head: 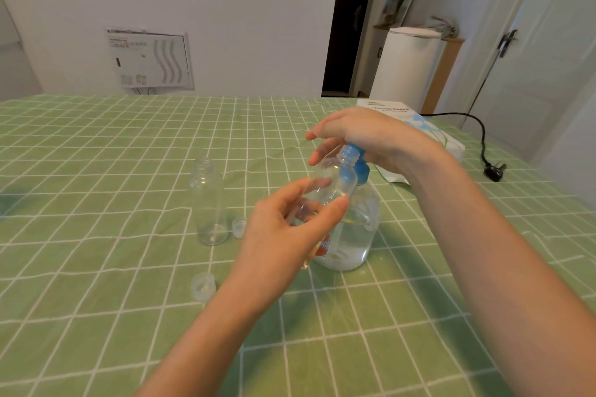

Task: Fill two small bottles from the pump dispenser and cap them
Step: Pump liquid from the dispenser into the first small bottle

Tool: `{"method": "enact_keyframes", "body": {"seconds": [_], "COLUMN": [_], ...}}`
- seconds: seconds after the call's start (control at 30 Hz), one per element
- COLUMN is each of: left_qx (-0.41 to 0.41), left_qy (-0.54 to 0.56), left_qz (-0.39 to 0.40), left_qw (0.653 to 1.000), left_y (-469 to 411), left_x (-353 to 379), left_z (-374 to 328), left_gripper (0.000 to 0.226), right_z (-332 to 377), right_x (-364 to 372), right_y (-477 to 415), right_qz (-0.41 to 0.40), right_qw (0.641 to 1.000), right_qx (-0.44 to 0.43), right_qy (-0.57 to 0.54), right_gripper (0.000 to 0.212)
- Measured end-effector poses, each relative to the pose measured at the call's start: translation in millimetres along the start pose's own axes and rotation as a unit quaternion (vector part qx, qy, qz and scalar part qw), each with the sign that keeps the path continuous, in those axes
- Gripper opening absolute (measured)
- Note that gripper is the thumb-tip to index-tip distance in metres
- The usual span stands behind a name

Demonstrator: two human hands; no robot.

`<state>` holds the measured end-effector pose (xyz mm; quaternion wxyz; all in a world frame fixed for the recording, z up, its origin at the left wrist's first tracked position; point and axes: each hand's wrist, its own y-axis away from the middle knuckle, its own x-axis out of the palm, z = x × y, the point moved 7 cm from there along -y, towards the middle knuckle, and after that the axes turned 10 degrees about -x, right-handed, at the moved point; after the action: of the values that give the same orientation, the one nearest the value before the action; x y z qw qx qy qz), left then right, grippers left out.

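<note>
Pinching a clear small bottle (332, 177) between thumb and fingers, the left hand (283, 235) tilts its mouth up to the blue pump head (356, 159) of the dispenser (354, 235). The right hand (364, 135) rests on that pump head, fingers loosely straight. At the dispenser's nine o'clock stands the second bottle (209, 203), uncapped, with one cap (239, 226) just beside its base at three o'clock and another cap (203, 285) at six.

The only words I can read are "TISSUE PAPER", in capitals on top of the white soft tissue pack with blue leaf shapes (419, 126) at the tabletop's (96, 171) far right edge. The white printed sheet (150, 58) on the wall (242, 10) beyond the far edge carries small print too blurred to read. The red label (325, 246) on the clear plastic pump dispenser with a blue head (353, 235), partly behind my left hand (283, 235) gripping a small clear bottle (332, 177), is illegible too
</note>
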<state>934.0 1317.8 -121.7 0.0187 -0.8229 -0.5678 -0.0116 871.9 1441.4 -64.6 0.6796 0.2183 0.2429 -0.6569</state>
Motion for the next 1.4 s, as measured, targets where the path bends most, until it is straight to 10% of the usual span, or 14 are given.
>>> {"method": "enact_keyframes", "body": {"seconds": [1.4], "left_qx": [-0.011], "left_qy": [0.001], "left_qz": [-0.005], "left_qw": [1.0], "left_y": [-0.1], "left_x": [-0.2], "left_z": [3.3], "left_gripper": [0.025], "right_z": [1.2], "right_x": [2.5], "right_y": [-11.1], "right_qz": [-0.027], "right_qw": [0.991], "right_qx": [0.036], "right_qy": [0.126], "right_gripper": [0.038]}}
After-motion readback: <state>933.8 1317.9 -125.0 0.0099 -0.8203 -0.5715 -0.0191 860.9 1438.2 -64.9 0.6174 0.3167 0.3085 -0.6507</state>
